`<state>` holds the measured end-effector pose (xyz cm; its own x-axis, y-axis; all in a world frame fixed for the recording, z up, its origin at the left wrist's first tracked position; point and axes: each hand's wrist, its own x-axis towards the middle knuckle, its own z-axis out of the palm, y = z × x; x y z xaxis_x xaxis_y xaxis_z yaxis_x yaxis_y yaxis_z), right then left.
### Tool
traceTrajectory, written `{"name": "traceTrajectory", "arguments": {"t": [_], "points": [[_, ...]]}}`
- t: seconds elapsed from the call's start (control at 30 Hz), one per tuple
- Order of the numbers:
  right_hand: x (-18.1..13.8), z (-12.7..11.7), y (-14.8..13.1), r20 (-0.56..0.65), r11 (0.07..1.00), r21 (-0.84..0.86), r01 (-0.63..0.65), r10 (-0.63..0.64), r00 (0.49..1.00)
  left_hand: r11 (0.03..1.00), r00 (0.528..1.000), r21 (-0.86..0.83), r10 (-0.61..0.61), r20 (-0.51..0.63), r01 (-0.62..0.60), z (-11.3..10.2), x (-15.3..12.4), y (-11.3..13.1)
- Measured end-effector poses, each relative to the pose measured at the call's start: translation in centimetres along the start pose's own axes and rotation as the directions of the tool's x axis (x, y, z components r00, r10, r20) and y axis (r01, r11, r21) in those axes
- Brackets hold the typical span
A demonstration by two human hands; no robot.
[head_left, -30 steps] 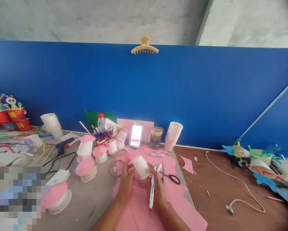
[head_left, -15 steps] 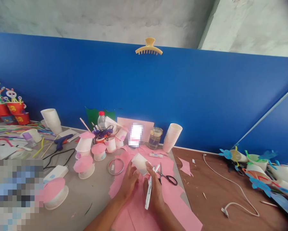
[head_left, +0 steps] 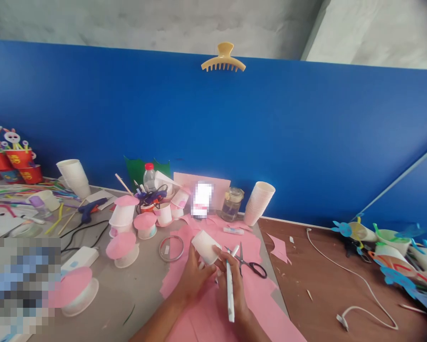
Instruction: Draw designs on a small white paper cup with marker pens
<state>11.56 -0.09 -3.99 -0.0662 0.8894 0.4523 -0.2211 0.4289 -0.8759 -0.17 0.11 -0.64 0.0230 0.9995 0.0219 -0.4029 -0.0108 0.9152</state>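
A white paper cup (head_left: 205, 247) is tilted above the sheets of pink paper (head_left: 202, 318), gripped by my left hand (head_left: 194, 280). My right hand (head_left: 233, 285) is closed round a white marker (head_left: 230, 297), whose long body points down toward me. Its fingers reach the cup's right side; the marker's tip is hard to make out. Just right of that hand lie scissors (head_left: 258, 269) with black handles, blades spread. A roll of clear tape (head_left: 171, 260) rests left of my left hand.
Paper cups with pink discs (head_left: 122, 244) stand on the left, near a blue glue gun (head_left: 88, 209). Behind are a lit phone (head_left: 202, 202), a glass jar (head_left: 232, 204) and a stack of paper cups (head_left: 259, 203). A white cable (head_left: 341, 266) curves across the brown right side.
The marker has swung to a more upright slant, its lower end shifting right and down. The cup has turned slightly in my hands. The whole view has shifted a little.
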Motion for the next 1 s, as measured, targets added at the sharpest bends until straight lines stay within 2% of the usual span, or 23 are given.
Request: {"name": "traceTrajectory", "arguments": {"t": [0.1, 0.23, 0.33, 0.47, 0.63, 0.77, 0.9, 1.0], "points": [[0.2, 0.0, -0.4, 0.002, 0.999, 0.038, -0.033, 0.033, 0.999, 0.999, 0.997, 0.014, -0.046, -0.064, 0.047, 0.0, 0.0, 0.2], [0.4, 0.1, -0.9, -0.036, 1.000, 0.010, 0.007, -0.006, 0.999, 0.995, 0.991, 0.015, -0.101, -0.088, 0.103, -0.2, -0.2, 0.3], [0.6, -0.1, -1.1, -0.092, 0.997, -0.077, 0.022, -0.030, 0.995, 0.989, 0.989, 0.066, -0.126, -0.075, 0.131, -0.4, -0.3, 0.2], [1.2, -0.8, -1.6, -0.224, 0.974, -0.223, 0.034, -0.085, 0.971, 0.974, 0.986, 0.165, -0.146, -0.075, 0.157, -0.5, -0.1, 0.2], [1.4, -1.8, -1.6, -0.339, 0.923, -0.384, 0.027, -0.168, 0.926, 0.976, 0.988, 0.157, -0.153, -0.017, 0.154, -0.1, -0.1, 0.6], [1.2, -1.8, -1.2, -0.265, 0.893, -0.443, 0.071, -0.206, 0.942, 0.981, 0.990, 0.138, -0.144, 0.017, 0.140, 0.2, -0.3, 0.4], [1.2, -1.1, -1.5, -0.234, 0.904, -0.412, 0.111, -0.222, 0.946, 0.982, 0.992, 0.153, -0.121, 0.040, 0.113, 0.1, -0.4, -0.3], [1.4, -0.9, -2.1, -0.169, 0.910, -0.379, 0.165, -0.244, 0.955, 0.987, 0.995, 0.146, -0.082, 0.058, 0.073, -0.2, -0.3, -0.6]]}}
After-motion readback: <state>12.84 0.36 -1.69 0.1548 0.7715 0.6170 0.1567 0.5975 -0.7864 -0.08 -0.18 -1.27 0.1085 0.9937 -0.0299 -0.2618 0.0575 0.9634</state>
